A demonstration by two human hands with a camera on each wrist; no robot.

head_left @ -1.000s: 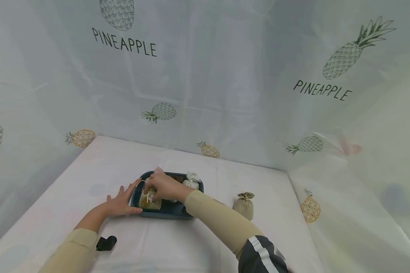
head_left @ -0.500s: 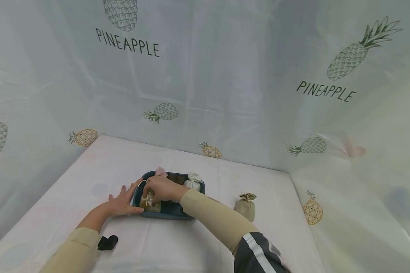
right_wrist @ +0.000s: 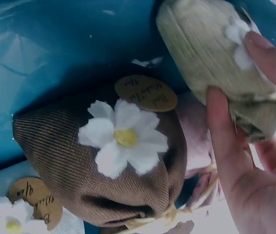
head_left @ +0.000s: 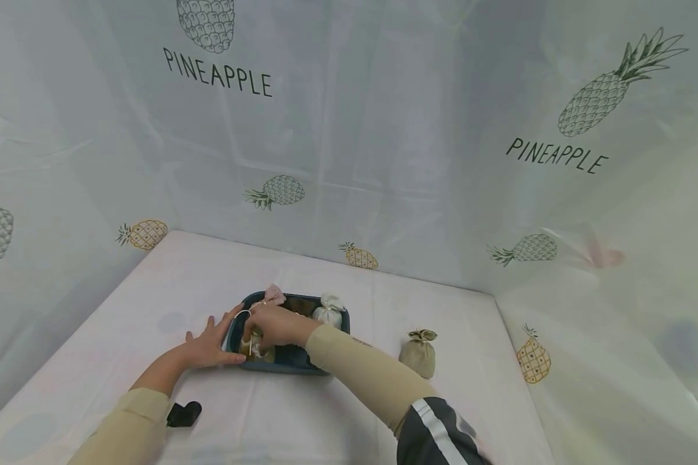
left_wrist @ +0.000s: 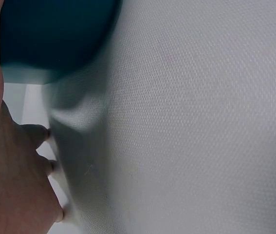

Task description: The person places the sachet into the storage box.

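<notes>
My right hand [head_left: 279, 325] is inside the dark blue tray [head_left: 285, 368], at its left end, and holds a small beige-green cloth pouch [right_wrist: 196, 53] between thumb and fingers. A white flower on the pouch lies under the thumb in the right wrist view. Beside it in the tray lie a brown pouch [right_wrist: 64, 156] with a white flower and tag, a pink pouch [head_left: 274, 294] and a white pouch [head_left: 328, 314]. My left hand [head_left: 209, 345] rests with spread fingers against the tray's left end, thumb along the near corner. Its palm is beside the blue wall [left_wrist: 55, 34] in the left wrist view.
Another beige pouch [head_left: 417, 356], tied at the neck, stands on the white table cloth [head_left: 291, 420] right of the tray. A black object [head_left: 183, 414] lies near my left forearm. A pineapple-printed curtain [head_left: 384, 129] hangs behind the table.
My right hand has shifted slightly within the tray's left end, the beige-green pouch still in its fingers. More of the pink and brown pouches shows behind it. The left hand keeps its place.
</notes>
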